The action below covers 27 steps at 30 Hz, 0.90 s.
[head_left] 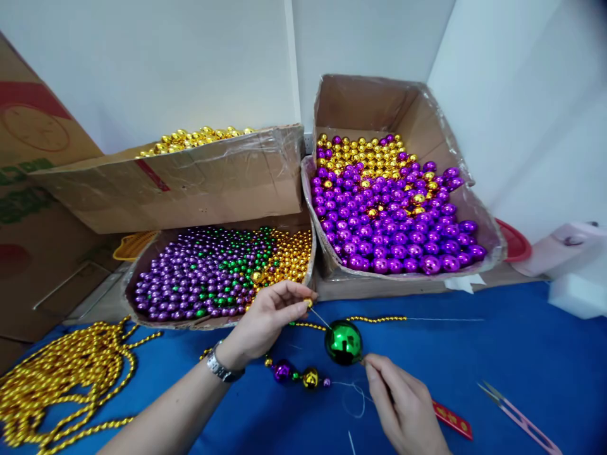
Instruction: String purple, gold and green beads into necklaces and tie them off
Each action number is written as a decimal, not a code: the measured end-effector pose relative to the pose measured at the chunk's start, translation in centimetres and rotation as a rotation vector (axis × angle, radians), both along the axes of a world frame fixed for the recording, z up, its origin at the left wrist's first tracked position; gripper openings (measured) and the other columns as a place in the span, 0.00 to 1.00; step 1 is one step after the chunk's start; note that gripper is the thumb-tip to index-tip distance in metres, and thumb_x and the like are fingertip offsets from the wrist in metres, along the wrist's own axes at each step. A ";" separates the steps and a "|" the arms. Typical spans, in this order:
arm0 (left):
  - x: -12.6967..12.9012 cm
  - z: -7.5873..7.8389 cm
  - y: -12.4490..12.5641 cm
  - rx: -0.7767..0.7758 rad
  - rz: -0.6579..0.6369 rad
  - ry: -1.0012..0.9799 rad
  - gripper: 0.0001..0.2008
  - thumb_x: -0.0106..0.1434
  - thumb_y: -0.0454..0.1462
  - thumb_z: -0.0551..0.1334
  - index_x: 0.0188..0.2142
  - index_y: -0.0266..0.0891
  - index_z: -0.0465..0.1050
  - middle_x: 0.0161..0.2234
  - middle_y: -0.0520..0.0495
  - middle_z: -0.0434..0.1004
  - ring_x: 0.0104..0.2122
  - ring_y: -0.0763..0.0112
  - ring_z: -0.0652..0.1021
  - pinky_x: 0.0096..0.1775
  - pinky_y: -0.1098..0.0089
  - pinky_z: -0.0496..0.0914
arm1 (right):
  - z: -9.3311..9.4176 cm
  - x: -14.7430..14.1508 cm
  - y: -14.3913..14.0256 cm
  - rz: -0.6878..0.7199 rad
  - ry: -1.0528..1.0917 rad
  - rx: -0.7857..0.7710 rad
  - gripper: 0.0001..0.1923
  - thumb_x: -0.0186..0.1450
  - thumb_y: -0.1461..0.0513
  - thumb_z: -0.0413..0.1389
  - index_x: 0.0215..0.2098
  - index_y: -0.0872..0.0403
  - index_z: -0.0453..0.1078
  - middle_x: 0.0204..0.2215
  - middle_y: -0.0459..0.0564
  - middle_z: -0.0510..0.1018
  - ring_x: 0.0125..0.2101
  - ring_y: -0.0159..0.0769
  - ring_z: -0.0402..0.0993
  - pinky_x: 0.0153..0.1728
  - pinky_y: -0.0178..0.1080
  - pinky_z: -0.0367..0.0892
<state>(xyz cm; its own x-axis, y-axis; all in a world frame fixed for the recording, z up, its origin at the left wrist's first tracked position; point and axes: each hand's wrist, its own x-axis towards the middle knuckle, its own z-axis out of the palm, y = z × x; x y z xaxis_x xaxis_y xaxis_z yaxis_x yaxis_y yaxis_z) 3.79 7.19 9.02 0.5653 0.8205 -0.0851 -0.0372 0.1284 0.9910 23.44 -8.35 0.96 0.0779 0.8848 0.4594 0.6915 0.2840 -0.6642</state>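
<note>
My left hand [279, 306] pinches a small gold bead [309, 303] between thumb and forefinger. A thin needle [321, 319] runs from this bead into a large shiny green ball [343, 343]. At the ball's lower right edge, my right hand [401, 398] is closed with its fingertips in line with the needle; the gripped end itself is hidden. Below the ball lies a strand of mixed beads, with a purple ball [283, 371] and a gold ball [310, 378] on it. Loose white thread [356, 401] curls from its end.
Cardboard boxes hold purple and gold balls [379, 246] and small purple, green and gold beads [184, 278]. Gold bead strings [71, 379] are heaped on the blue cloth [474, 354] at left. Pink-handled thread snips [521, 417] and a red strip [453, 420] lie at right.
</note>
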 end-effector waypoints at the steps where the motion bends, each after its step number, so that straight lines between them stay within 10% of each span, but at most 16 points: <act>1: 0.2 0.0 -0.1 0.042 -0.008 0.032 0.10 0.56 0.35 0.66 0.39 0.36 0.73 0.40 0.46 0.76 0.37 0.73 0.74 0.40 0.74 0.69 | -0.2 -0.1 0.1 -0.002 -0.002 -0.008 0.09 0.68 0.65 0.46 0.43 0.53 0.65 0.31 0.49 0.76 0.28 0.32 0.75 0.30 0.31 0.67; 8: 3.1 -2.9 -1.9 0.083 -0.078 0.194 0.10 0.59 0.41 0.63 0.34 0.35 0.74 0.37 0.43 0.78 0.36 0.67 0.75 0.38 0.69 0.69 | -4.7 -0.6 0.7 -0.022 0.113 -0.293 0.12 0.71 0.58 0.39 0.36 0.52 0.62 0.19 0.43 0.72 0.20 0.30 0.72 0.22 0.29 0.64; 12: 4.0 -3.4 -2.1 0.281 -0.107 0.255 0.11 0.60 0.40 0.61 0.28 0.34 0.75 0.34 0.44 0.78 0.36 0.65 0.75 0.40 0.69 0.68 | -5.9 1.0 0.6 -0.071 0.035 -0.263 0.15 0.70 0.55 0.41 0.38 0.52 0.66 0.31 0.51 0.77 0.30 0.35 0.76 0.31 0.32 0.69; 17: 5.1 0.2 -2.1 0.406 -0.131 0.257 0.10 0.60 0.41 0.60 0.32 0.35 0.75 0.30 0.46 0.77 0.32 0.68 0.75 0.35 0.71 0.69 | -2.8 1.8 1.5 -0.072 -0.003 -0.162 0.15 0.69 0.60 0.45 0.52 0.50 0.63 0.43 0.52 0.75 0.41 0.36 0.75 0.42 0.34 0.69; 22: 7.0 4.7 0.0 0.506 -0.236 0.254 0.15 0.64 0.43 0.55 0.34 0.34 0.74 0.30 0.45 0.78 0.29 0.70 0.76 0.31 0.72 0.70 | -0.4 0.7 2.5 -0.002 0.222 -0.088 0.14 0.70 0.59 0.42 0.41 0.52 0.69 0.31 0.49 0.76 0.28 0.31 0.74 0.30 0.29 0.68; 27: 11.2 6.3 7.7 1.185 -0.127 0.640 0.17 0.64 0.41 0.55 0.49 0.37 0.69 0.46 0.40 0.74 0.46 0.61 0.73 0.50 0.60 0.64 | 0.6 0.3 2.4 -0.047 0.488 -0.190 0.18 0.70 0.52 0.42 0.37 0.53 0.68 0.23 0.46 0.73 0.18 0.26 0.68 0.21 0.26 0.65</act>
